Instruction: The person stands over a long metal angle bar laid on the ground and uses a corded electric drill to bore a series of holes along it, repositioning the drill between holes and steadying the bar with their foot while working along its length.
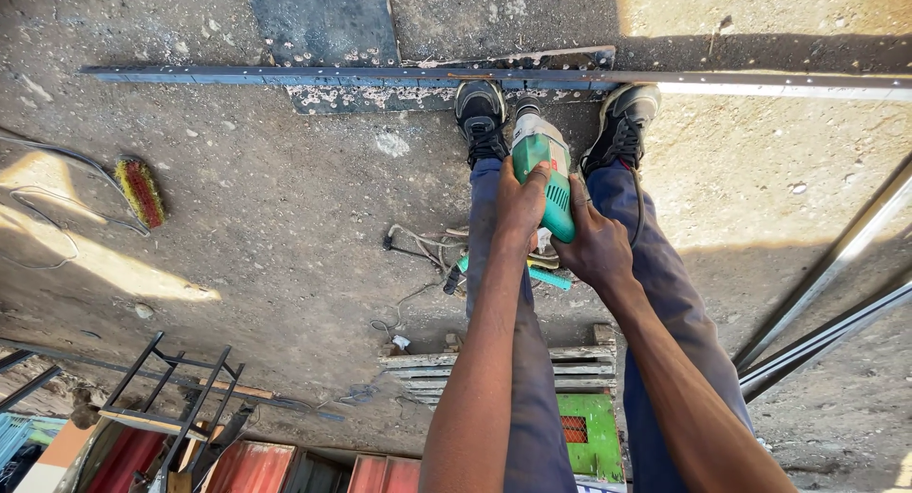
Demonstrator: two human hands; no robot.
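A green and grey angle grinder (543, 165) is gripped in both hands, its head pointing down at a long dark metal bar (285, 76) lying across the ground. My left hand (520, 203) wraps the grinder's body from the left. My right hand (595, 244) holds its rear end from the right. Both of my black shoes (482, 115) are planted against the bar, one on each side of the grinder. The grinder's disc is hidden behind its body.
A dark metal plate (328, 26) lies under and behind the bar. A red-bristled brush (141, 191) and loose cables (418, 246) are on the dirt ground. A metal frame (171, 398) stands lower left, slanted metal bars (836, 265) at right, a wooden pallet (581, 365) and green box (591, 434) beneath me.
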